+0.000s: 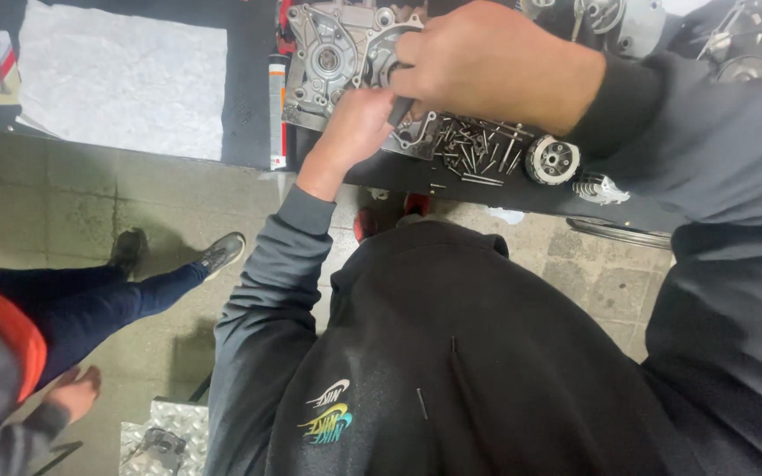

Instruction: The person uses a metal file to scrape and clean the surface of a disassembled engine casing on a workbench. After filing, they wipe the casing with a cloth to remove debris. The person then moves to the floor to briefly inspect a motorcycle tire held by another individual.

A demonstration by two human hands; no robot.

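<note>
at the top centre of the frame, a grey metal engine casing [332, 62] lies on a dark workbench [249, 79]. left hand [354, 128] rests against the casing's lower edge, fingers curled around a dark tool handle [399, 110]. right hand [478, 62] sits just above it, fingers bent down onto the casing; cannot tell what it grips. just right of the hands, a heap of loose bolts [478, 145], then a round toothed gear [551, 159]. upper left, a white sheet [125, 79] on the bench. lower left, another person's legs [108, 295] and hand [77, 392] over the tiled floor [37, 211].
</note>
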